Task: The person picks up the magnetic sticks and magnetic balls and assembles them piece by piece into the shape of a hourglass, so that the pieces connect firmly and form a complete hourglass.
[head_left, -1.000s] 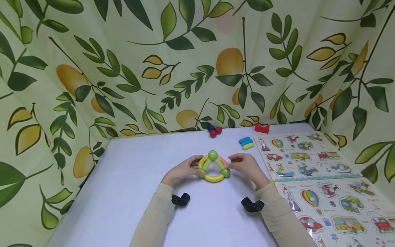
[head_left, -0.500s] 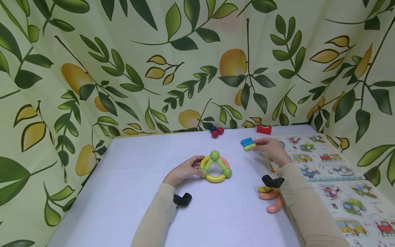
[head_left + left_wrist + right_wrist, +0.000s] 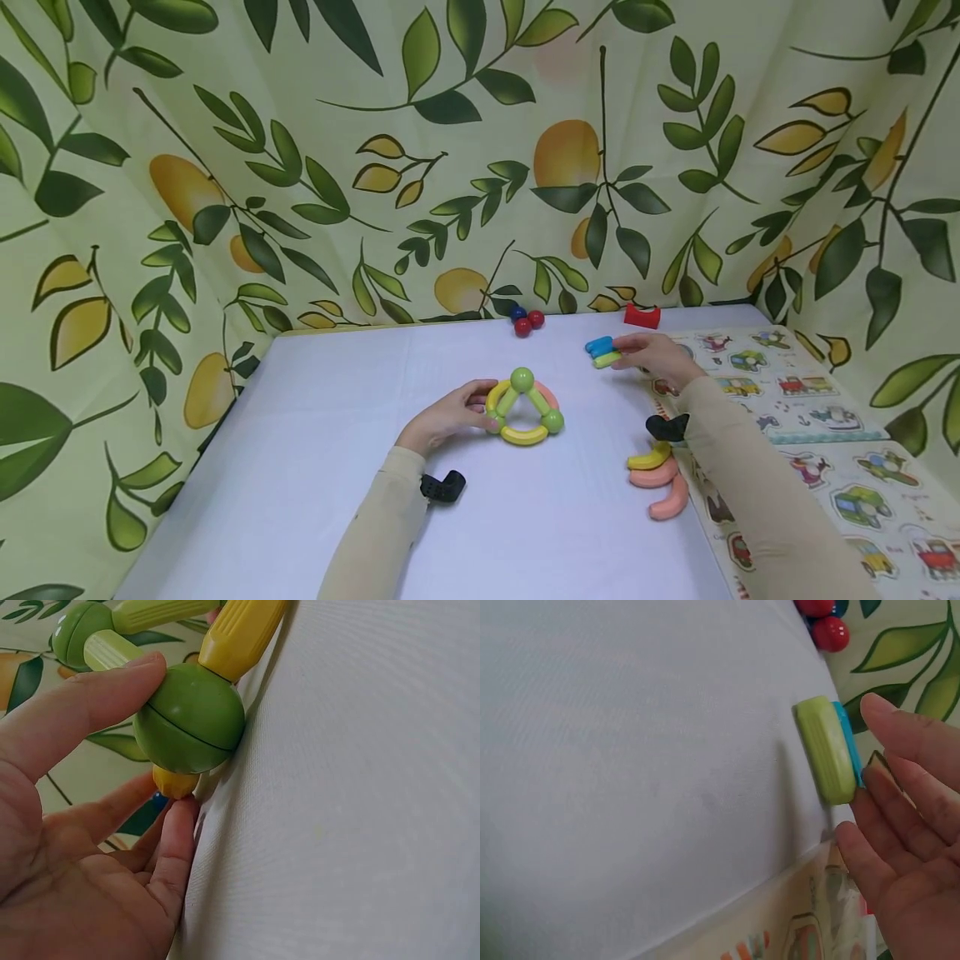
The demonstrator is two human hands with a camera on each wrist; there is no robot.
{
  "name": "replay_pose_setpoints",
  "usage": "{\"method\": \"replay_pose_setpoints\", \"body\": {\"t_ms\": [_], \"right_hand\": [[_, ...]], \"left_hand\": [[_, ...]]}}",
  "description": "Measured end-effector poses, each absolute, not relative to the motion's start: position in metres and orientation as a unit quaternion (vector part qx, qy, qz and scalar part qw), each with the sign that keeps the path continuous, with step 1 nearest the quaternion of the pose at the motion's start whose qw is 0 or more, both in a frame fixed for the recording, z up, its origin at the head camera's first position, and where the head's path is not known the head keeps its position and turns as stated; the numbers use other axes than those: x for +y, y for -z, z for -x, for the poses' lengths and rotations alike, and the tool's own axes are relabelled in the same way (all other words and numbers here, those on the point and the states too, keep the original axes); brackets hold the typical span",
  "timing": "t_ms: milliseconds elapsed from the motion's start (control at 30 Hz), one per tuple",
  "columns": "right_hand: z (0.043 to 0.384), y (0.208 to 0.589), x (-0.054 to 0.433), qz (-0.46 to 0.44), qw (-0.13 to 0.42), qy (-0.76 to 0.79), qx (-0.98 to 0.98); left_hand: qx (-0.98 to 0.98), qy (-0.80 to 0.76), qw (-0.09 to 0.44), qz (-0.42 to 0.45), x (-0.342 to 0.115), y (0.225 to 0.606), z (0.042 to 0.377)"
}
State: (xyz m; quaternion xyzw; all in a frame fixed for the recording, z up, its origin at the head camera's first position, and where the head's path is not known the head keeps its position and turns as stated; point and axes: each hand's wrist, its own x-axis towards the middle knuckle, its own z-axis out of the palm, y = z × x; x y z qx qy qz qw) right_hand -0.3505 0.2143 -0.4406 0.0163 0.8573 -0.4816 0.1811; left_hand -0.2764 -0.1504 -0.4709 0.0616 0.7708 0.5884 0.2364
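Observation:
My left hand (image 3: 448, 418) holds a ball-and-rod magnetic building toy (image 3: 523, 435) by its left corner. In the left wrist view the thumb presses a green ball (image 3: 191, 720), with fingers behind a yellow rod end (image 3: 174, 782). Green balls join straight green rods, yellow curved rods and a pink one. At the right, my right hand (image 3: 662, 360) is beside a short green rod (image 3: 826, 754) and blue rods (image 3: 600, 344). Its thumb is apart from the rods; the fingertips are close to the green rod's end, and contact is hard to tell.
Two red balls and a blue ball (image 3: 518, 312) lie at the back, with a red block (image 3: 642, 315) to their right. Curved pink rods (image 3: 670, 498) and a yellow one (image 3: 650, 457) lie by the picture boards (image 3: 832, 435), partly under my right forearm.
My right hand has left the toy's right side and reached right and away to the green and blue rods. The left hand keeps its grip on the toy.

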Motion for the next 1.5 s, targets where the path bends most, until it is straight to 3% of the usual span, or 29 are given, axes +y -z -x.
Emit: {"method": "replay_pose_setpoints", "body": {"t_ms": [967,1233,1500], "right_hand": [[0.347,0.44,0.169,0.019,0.191,0.364,0.912],[0.328,0.416,0.132,0.083,0.185,0.458,0.866],[0.308,0.39,0.092,0.078,0.172,0.561,0.806]], "left_hand": [[0.763,-0.596,0.242,-0.061,-0.151,0.473,0.275],[0.764,-0.596,0.241,-0.062,-0.151,0.471,0.274],[0.764,-0.595,0.24,-0.073,-0.152,0.471,0.276]]}}
